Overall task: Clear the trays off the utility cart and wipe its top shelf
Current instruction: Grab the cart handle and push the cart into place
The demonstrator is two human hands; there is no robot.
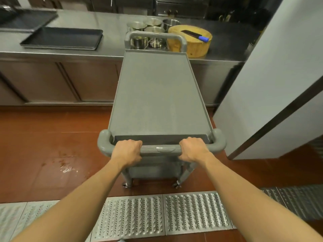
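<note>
A: Utility cart (159,95) status: we stand at its near end, our left hand (126,151) and right hand (193,149) each with fingers curled tight around the near handle (160,148). The top shelf (157,102) lies bare; its far end meets the steel counter (111,41).

B: Hazards?

A: A wet patch (67,167) shines on the red floor, left of the wheels; we judge that stepping there while pushing could cause a slip. Pushing further could knock the far handle (155,34) into the counter's edge.

B: Count, near to far.

A: Two hands, one cart, one dark tray stack (61,38) plus further trays (24,19) behind it, five steel canisters (153,29), one chopping block (192,41) carrying one cleaver (194,35). We see no cloth.
</note>
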